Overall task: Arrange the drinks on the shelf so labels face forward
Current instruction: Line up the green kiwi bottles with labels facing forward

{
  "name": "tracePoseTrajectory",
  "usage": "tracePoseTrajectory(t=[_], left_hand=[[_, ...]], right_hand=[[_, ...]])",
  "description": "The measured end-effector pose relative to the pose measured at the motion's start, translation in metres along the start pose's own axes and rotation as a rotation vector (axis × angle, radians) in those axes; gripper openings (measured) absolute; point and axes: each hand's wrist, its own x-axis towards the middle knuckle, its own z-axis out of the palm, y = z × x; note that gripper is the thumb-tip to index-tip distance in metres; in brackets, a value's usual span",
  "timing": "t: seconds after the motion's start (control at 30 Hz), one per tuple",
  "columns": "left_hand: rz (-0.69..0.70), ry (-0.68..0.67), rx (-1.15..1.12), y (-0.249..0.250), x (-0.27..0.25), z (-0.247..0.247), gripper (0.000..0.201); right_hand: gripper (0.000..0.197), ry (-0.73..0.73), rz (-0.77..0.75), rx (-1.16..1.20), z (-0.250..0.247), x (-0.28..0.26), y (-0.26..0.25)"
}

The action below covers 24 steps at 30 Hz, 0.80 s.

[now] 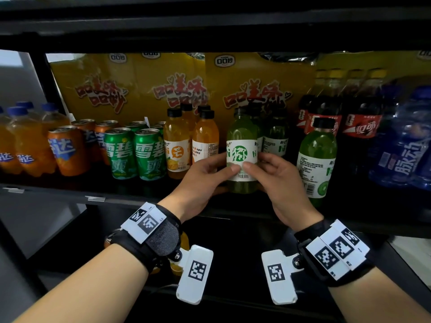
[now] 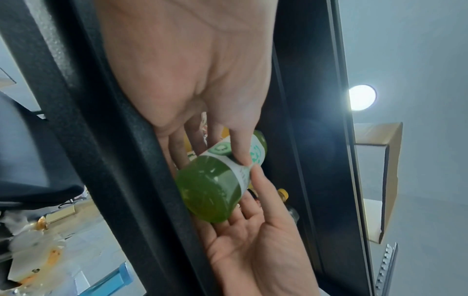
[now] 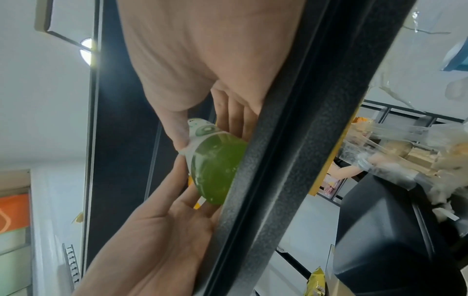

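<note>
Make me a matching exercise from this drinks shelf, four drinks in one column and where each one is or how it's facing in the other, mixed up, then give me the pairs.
Column one:
1. green cans
2. held green bottle
3. blue bottles
4. lone green bottle

Column two:
A. far right of the shelf
B. small print and barcode to the front
C. between the orange cans and the orange juice bottles
D. gripped by left hand and right hand, front label forward

Pairs: 1-C, 2-D, 3-A, 4-B
</note>
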Motion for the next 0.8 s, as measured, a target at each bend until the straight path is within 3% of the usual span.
tracePoseTrajectory(t=[0.1, 0.27, 0.43, 0.53, 0.7, 0.8], left_hand=[[-0.017, -0.015, 0.012, 0.0014, -0.0007, -0.0002, 0.032], [-0.059, -0.022, -0.023, 0.0053, 0.0011, -0.0037, 0.035], [0.006, 0.018, 0.023, 0.0013, 0.0006, -0.0040, 0.043], [0.029, 0.036, 0.038, 0.0011, 0.0000, -0.0041, 0.043], [0.012, 0.006, 0.062, 0.0011, -0.0020, -0.0012, 0.044], [-0.026, -0.007, 0.054, 0.0042, -0.0023, -0.0014, 0.038]], right_hand=[[0.046, 0.007, -0.015, -0.001, -0.0002, -0.0009, -0.0002], [0.037, 0.007, -0.035, -0.042, 0.0007, -0.0012, 0.0007], [0.030, -0.053, -0.026, -0.078, 0.0002, -0.0008, 0.0008], [0.030, 0.010, -0.033, -0.033, 0.0007, -0.0002, 0.0008], [0.047, 0.043, -0.037, -0.014, 0.0010, -0.0011, 0.0002], [0.038, 0.049, -0.048, -0.038, 0.0004, -0.0003, 0.0018]])
